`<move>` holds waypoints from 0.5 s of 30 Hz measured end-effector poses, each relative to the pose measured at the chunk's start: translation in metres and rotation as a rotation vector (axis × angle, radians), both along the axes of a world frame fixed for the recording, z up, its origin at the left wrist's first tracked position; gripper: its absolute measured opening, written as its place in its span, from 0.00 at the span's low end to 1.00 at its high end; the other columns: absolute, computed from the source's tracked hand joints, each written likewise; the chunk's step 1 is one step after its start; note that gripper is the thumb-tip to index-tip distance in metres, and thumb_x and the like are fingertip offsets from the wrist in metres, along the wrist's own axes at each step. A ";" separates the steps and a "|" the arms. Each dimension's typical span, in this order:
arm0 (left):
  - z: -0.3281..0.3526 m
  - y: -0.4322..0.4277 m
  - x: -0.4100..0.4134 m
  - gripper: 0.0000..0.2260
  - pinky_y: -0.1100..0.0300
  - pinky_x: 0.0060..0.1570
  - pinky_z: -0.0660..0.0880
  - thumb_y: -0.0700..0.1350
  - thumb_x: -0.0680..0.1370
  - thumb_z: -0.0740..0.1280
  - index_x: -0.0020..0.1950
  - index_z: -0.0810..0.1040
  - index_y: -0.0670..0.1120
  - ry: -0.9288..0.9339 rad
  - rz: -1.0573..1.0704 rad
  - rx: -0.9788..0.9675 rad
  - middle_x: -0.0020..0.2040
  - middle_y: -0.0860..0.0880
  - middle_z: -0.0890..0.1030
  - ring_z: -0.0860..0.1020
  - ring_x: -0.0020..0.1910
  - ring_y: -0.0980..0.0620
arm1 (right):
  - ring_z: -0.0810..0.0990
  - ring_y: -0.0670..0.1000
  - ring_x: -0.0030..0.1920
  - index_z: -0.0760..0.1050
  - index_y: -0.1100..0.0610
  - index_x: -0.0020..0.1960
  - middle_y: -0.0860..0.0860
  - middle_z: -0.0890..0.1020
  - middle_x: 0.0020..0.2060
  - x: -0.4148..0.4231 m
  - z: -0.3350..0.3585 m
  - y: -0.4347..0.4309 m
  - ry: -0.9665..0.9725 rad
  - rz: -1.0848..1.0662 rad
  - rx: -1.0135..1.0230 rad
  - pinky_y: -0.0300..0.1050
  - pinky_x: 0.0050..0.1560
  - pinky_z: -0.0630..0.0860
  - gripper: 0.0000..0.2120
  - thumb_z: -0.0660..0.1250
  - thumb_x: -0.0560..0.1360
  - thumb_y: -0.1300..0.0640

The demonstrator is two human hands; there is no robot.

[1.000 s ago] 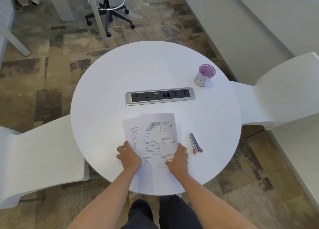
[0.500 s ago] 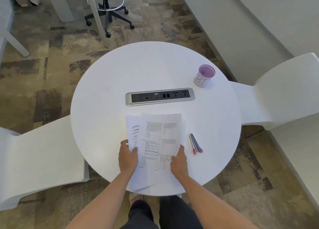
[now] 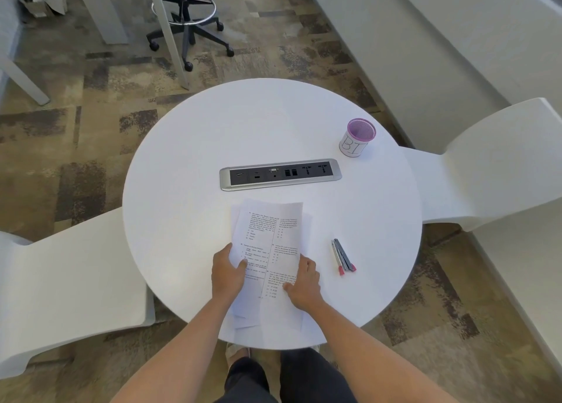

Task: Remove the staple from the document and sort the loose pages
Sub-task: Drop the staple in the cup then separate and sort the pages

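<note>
Near edge of round white table: loose pages in a rough, slightly fanned stack, printed side up, lower corners overhanging the rim. Left hand grips the stack's left edge, thumb on top, fingers curled under. Right hand holds the right edge, fingers bent onto the top sheet. Staple remover, red-tipped, lies just right of the pages, apart from them. Beyond: inset power strip. Far right: pink-rimmed mesh cup.
</note>
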State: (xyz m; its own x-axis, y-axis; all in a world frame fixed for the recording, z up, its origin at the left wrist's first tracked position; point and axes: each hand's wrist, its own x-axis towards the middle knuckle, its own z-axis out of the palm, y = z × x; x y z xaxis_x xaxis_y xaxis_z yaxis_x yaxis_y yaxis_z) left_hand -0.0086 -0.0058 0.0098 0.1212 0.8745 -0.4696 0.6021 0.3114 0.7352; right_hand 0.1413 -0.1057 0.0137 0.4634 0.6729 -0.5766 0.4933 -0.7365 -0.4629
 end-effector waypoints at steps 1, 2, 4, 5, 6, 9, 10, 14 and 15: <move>0.000 0.000 0.001 0.26 0.49 0.69 0.67 0.42 0.77 0.69 0.74 0.67 0.43 -0.002 0.007 0.011 0.71 0.44 0.69 0.68 0.70 0.44 | 0.63 0.57 0.69 0.50 0.55 0.77 0.53 0.59 0.71 0.000 -0.001 -0.001 -0.008 0.016 0.006 0.55 0.66 0.68 0.38 0.69 0.75 0.57; -0.001 0.000 0.002 0.25 0.47 0.68 0.69 0.41 0.77 0.70 0.72 0.68 0.44 0.002 0.010 0.025 0.70 0.44 0.71 0.69 0.69 0.44 | 0.63 0.56 0.69 0.50 0.54 0.77 0.53 0.60 0.71 0.000 -0.002 -0.001 -0.017 0.029 0.013 0.54 0.65 0.69 0.38 0.69 0.75 0.57; -0.002 0.000 0.003 0.22 0.43 0.63 0.73 0.41 0.76 0.71 0.68 0.70 0.44 0.011 -0.004 0.035 0.66 0.44 0.74 0.72 0.66 0.43 | 0.64 0.55 0.68 0.51 0.55 0.76 0.53 0.61 0.71 0.001 -0.003 -0.002 -0.027 0.042 0.026 0.53 0.65 0.69 0.37 0.70 0.74 0.58; -0.001 0.000 0.003 0.21 0.43 0.61 0.74 0.41 0.75 0.71 0.67 0.71 0.44 0.015 -0.018 0.020 0.64 0.44 0.75 0.73 0.64 0.42 | 0.64 0.55 0.68 0.53 0.56 0.75 0.53 0.62 0.70 0.001 -0.003 -0.003 -0.037 0.043 0.031 0.52 0.65 0.70 0.36 0.70 0.74 0.58; -0.001 0.000 0.003 0.21 0.43 0.58 0.75 0.42 0.75 0.71 0.66 0.71 0.44 0.045 -0.050 0.000 0.63 0.44 0.75 0.73 0.63 0.41 | 0.65 0.55 0.67 0.55 0.56 0.74 0.53 0.63 0.70 0.002 -0.004 -0.005 -0.063 0.035 0.032 0.50 0.64 0.71 0.35 0.70 0.74 0.58; -0.002 -0.005 0.005 0.27 0.48 0.56 0.76 0.44 0.73 0.73 0.68 0.67 0.41 0.252 -0.201 -0.034 0.67 0.42 0.67 0.66 0.66 0.42 | 0.67 0.54 0.64 0.61 0.57 0.69 0.54 0.65 0.66 0.005 -0.002 -0.009 -0.180 -0.121 -0.004 0.47 0.59 0.73 0.32 0.74 0.70 0.55; -0.001 -0.008 0.007 0.29 0.52 0.54 0.75 0.44 0.72 0.74 0.69 0.66 0.41 0.300 -0.230 -0.040 0.68 0.42 0.64 0.64 0.66 0.42 | 0.68 0.54 0.63 0.62 0.58 0.67 0.54 0.66 0.65 0.006 -0.001 -0.010 -0.190 -0.179 -0.018 0.45 0.57 0.72 0.33 0.76 0.69 0.54; 0.001 -0.016 0.011 0.28 0.58 0.47 0.70 0.40 0.72 0.74 0.66 0.64 0.41 0.329 -0.213 -0.047 0.67 0.42 0.61 0.67 0.62 0.40 | 0.71 0.54 0.56 0.61 0.61 0.61 0.57 0.66 0.59 0.004 -0.002 -0.002 -0.108 -0.235 -0.013 0.37 0.49 0.68 0.29 0.74 0.68 0.65; 0.002 -0.017 0.011 0.27 0.57 0.47 0.72 0.39 0.72 0.74 0.66 0.64 0.41 0.314 -0.198 -0.044 0.66 0.42 0.62 0.70 0.59 0.41 | 0.72 0.53 0.53 0.61 0.62 0.61 0.57 0.67 0.58 0.002 -0.002 0.000 -0.086 -0.256 -0.014 0.36 0.45 0.69 0.27 0.72 0.68 0.68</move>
State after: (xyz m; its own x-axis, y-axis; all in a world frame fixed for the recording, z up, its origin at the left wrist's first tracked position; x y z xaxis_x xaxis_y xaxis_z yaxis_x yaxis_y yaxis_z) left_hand 0.0026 -0.0225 0.0116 0.1300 0.8265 -0.5476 0.8480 0.1935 0.4934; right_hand 0.1434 -0.1055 0.0118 0.6655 0.5197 -0.5357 0.3272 -0.8483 -0.4163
